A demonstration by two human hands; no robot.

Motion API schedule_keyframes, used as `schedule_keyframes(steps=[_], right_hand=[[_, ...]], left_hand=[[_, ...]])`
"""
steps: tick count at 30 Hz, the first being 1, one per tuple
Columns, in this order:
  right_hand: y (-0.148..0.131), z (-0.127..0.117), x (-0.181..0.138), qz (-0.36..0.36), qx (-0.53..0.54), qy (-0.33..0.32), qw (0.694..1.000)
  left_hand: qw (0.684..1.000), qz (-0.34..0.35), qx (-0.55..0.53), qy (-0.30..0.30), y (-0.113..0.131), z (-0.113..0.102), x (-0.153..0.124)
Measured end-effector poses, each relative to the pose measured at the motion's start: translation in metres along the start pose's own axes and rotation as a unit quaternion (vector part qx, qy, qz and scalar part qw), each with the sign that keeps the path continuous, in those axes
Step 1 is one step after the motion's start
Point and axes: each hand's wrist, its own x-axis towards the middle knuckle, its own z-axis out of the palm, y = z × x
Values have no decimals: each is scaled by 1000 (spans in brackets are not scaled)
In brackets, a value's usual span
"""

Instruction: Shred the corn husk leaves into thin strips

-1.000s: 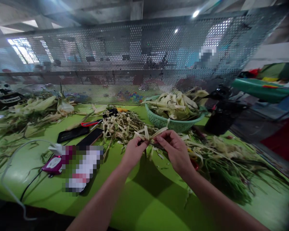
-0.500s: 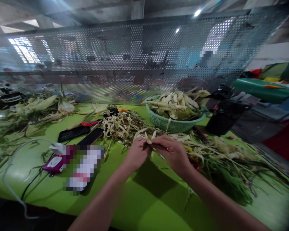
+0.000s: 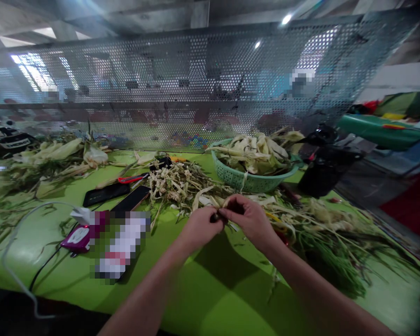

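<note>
My left hand [image 3: 200, 227] and my right hand [image 3: 250, 218] meet over the green table [image 3: 210, 298], both pinching a small pale husk piece [image 3: 219, 204] with a dark end between the fingertips. Its pale leaves curl down to the left. Just behind my hands lies a heap of trimmed pale husk strips [image 3: 175, 184]. A teal plastic basket [image 3: 245, 179] full of husk leaves stands behind and to the right.
Two dark phones [image 3: 107, 193] and red-handled scissors [image 3: 131, 178] lie left of the heap. A white cable [image 3: 17, 233] loops at front left. Green stalks [image 3: 329, 242] cover the right side, whole corn ears [image 3: 52, 154] the far left. A perforated metal screen [image 3: 196, 88] closes the back.
My hands have drawn closer together and dropped slightly. The husk's leaves, which stood spread upward a second ago, are now folded down and mostly covered by my fingers.
</note>
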Motion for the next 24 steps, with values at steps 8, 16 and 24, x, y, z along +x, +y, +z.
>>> schedule_keyframes(steps=[8,16,24], right_hand=[[0,2,-5,-103,-90,83,987],[-8,-4,-3,-184,-173,-6,968],[-7,-4,-3,-64,3,36,997]], left_hand=[[990,-12,-143,16,-1,3,2],[948,-33,-317,13,-5,0,5],[938,-108,-328,9,2,-4,1]])
